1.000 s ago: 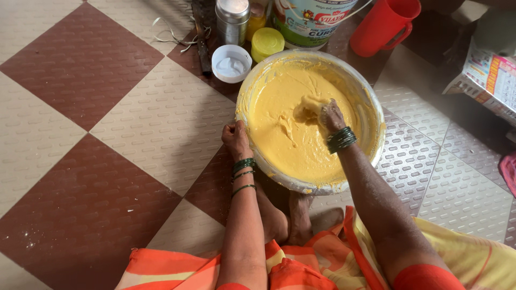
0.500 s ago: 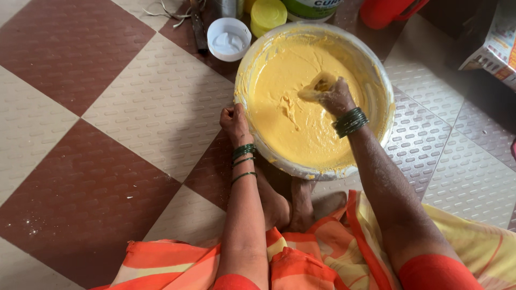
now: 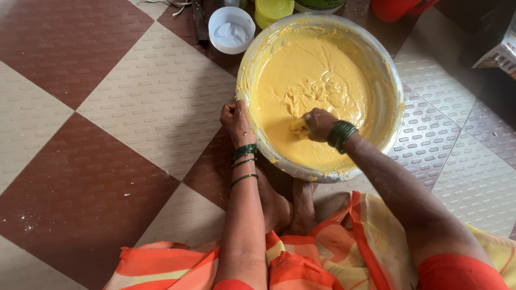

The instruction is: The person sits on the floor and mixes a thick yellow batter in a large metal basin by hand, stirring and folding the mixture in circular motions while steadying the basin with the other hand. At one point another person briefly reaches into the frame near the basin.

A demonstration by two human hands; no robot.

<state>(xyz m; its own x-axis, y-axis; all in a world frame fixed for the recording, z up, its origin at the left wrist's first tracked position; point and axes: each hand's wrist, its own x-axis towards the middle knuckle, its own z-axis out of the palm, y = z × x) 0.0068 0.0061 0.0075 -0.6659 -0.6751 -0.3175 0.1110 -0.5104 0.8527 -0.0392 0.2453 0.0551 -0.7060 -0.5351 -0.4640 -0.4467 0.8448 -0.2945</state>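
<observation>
Both our hands are busy at the big round metal bowl point(image 3: 395, 96) that sits on the floor in front of us. Our left hand point(image 3: 235, 119) is curled tight around the bowl's near left rim and holds it there, with the thumb side up and green bangles point(image 3: 244, 152) on the wrist. Our right hand point(image 3: 317, 123) is down inside the bowl, in the thick yellow batter point(image 3: 301, 70). Its fingers are bent in around a lump of that batter, and batter sticks to the fingertips. More green bangles point(image 3: 341, 134) ring that wrist, just above the batter. The batter fills most of the bowl, looks ruffled up in the middle, and is smeared up the inside walls. Our bare feet point(image 3: 287, 204) poke out under the near edge of the bowl, touching it or very close to it. We sit on a floor of big bumpy tiles in brown and cream point(image 3: 107, 107), set like diamonds. An orange and yellow cloth point(image 3: 322, 258) covers our lap. Behind the bowl, to the left, lies a small white round lid point(image 3: 231, 29) with something white in it. Next to that stands a yellow-green lid point(image 3: 274, 9), partly cut off at the top edge. A red plastic thing point(image 3: 395, 8) shows at the top too, but we cannot tell what it is.
</observation>
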